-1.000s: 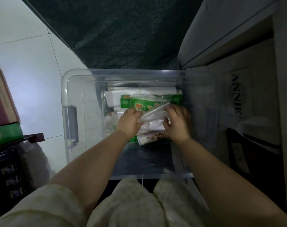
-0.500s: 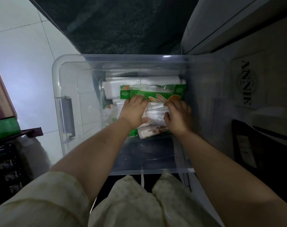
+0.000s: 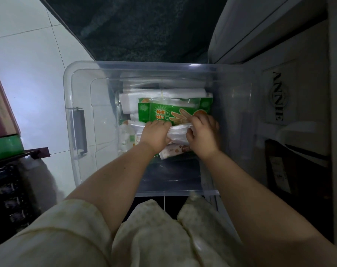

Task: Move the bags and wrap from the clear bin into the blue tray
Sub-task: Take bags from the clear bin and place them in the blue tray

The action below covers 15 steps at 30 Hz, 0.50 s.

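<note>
The clear bin (image 3: 69, 116) stands on the floor in front of me, with packs piled at its far end. Both my hands are inside it. My left hand (image 3: 155, 134) and my right hand (image 3: 203, 134) grip the two ends of a pack of clear plastic bags (image 3: 178, 134). Just behind lies a green glove pack (image 3: 163, 112), and behind that white bag rolls (image 3: 163, 93). A white printed pack (image 3: 128, 140) sits to the left and a printed roll (image 3: 174, 152) under my hands. No blue tray is in view.
A dark rug (image 3: 144, 29) lies beyond the bin. A grey cabinet with an "ANNIE" label (image 3: 278, 95) stands at the right. Stacked boxes (image 3: 2, 128) and a dark crate (image 3: 8, 193) are at the left, on white floor tiles (image 3: 29, 64).
My hands have closed in on the clear bag pack and pressed it lower into the pile. The camera has tilted, so the bin sits lower in view.
</note>
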{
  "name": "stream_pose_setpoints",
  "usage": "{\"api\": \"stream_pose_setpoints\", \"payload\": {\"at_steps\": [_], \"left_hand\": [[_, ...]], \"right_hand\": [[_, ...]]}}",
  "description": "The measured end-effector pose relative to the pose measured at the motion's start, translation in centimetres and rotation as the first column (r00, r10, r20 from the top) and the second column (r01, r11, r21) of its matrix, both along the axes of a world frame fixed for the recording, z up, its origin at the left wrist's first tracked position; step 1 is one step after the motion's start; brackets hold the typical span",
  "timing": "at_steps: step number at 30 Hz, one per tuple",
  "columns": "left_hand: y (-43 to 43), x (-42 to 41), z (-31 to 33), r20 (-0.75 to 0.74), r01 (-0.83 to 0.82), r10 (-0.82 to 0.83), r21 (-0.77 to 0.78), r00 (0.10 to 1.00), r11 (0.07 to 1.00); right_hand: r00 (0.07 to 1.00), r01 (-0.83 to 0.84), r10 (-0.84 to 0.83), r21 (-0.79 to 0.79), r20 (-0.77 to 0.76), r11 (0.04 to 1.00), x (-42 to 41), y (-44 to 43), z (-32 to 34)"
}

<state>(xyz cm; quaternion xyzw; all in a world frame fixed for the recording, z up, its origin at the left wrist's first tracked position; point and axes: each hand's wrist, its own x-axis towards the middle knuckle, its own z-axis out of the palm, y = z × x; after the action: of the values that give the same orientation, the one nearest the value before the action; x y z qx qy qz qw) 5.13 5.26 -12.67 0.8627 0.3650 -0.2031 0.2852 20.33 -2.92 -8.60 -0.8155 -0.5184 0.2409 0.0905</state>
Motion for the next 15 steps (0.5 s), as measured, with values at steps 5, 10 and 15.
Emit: {"api": "stream_pose_setpoints", "payload": {"at_steps": [5, 10, 15], "left_hand": [[0.8, -1.1, 4.4, 0.044, -0.075, 0.07, 0.134, 0.997, 0.988], [3.9, -2.4, 11.6, 0.132, -0.15, 0.122, 0.227, 0.984, 0.962], [5.6, -3.3, 18.4, 0.27, -0.076, -0.009, 0.302, 0.963, 0.95]], "right_hand": [[0.998, -0.037, 0.04, 0.074, -0.041, 0.997, 0.2, -0.3, 4.3], [0.996, -0.049, 0.038, 0.133, 0.08, 0.99, -0.9, -0.7, 10.8], [0.967, 0.051, -0.094, 0.181, 0.236, 0.982, -3.8, -1.7, 16.6]]}}
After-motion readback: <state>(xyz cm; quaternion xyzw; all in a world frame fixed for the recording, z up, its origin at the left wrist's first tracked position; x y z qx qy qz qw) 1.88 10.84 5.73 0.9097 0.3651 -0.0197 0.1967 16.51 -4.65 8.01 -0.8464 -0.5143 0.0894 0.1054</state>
